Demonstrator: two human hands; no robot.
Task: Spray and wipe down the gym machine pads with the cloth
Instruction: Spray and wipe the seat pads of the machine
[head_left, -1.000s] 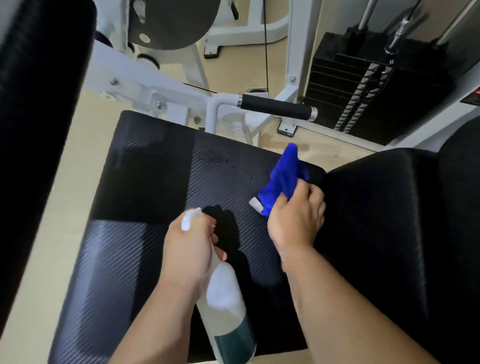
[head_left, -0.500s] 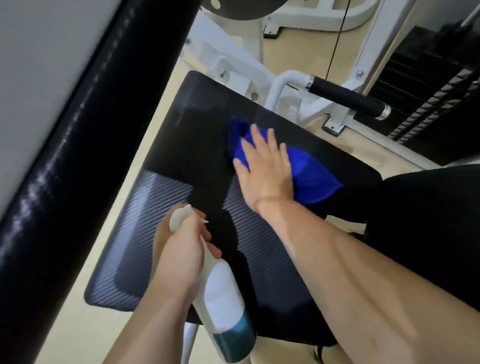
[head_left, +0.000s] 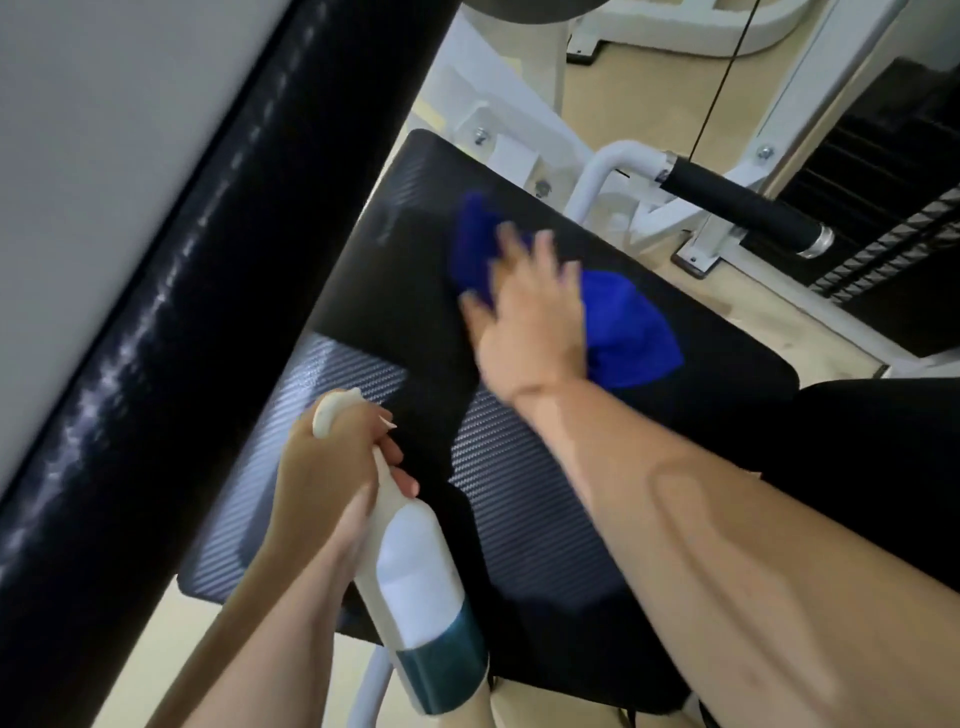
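Black woven-texture seat pad (head_left: 519, 493) fills the mid frame, lying flat on the white metal machine frame (head_left: 519, 140). Bright blue cloth (head_left: 628, 327) lies on the pad's far part, near the far edge. Right hand (head_left: 524, 317) presses it down, palm flat. Its fingers (head_left: 506, 244) are straight and spread, though blurred, so finer detail can't be told. Cloth sticks out beyond the fingertips and also to the right of the palm.

Left hand (head_left: 327, 478) is nearer the camera, over the pad's near-left part, gripping a white plastic spray bottle w/ a teal band (head_left: 410, 577) at the neck. Its fingers are curled round the neck below the sprayer head, w/ the bottle's base toward the camera.

Big glossy black upright pad (head_left: 171, 322) runs diagonally down the left side. Black foam grip handle (head_left: 737, 208) w/ a metal end cap juts out beyond the seat pad. Black weight stack (head_left: 893, 197) stands at far right, on a tan floor (head_left: 769, 322).
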